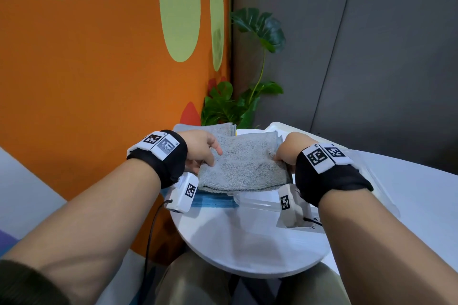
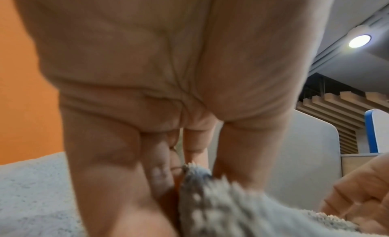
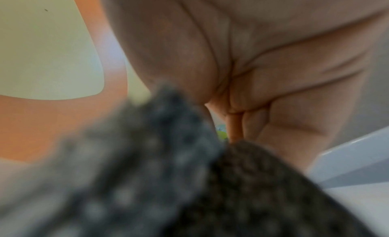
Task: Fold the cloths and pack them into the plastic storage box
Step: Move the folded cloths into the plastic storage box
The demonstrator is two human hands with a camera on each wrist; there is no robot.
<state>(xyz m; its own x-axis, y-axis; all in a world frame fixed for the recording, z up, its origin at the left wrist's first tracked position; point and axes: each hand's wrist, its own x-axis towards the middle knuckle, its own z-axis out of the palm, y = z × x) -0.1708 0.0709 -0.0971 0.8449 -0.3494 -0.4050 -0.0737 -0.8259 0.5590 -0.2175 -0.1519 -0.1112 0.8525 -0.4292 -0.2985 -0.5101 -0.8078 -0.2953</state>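
overhead, my left hand (image 1: 201,148) and right hand (image 1: 288,150) pinch opposite ends of the grey cloth (image 1: 241,163), held taut above the worktop (image 1: 235,238) to keep its fold square. left wrist: fingers (image 2: 160,175) clamp the cloth edge. right wrist: blurred, fingers (image 3: 252,124) close on the cloth. i'd say the plastic storage box (image 1: 257,202) sits just beneath.

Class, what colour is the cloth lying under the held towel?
Blue cloth, best in the head view.
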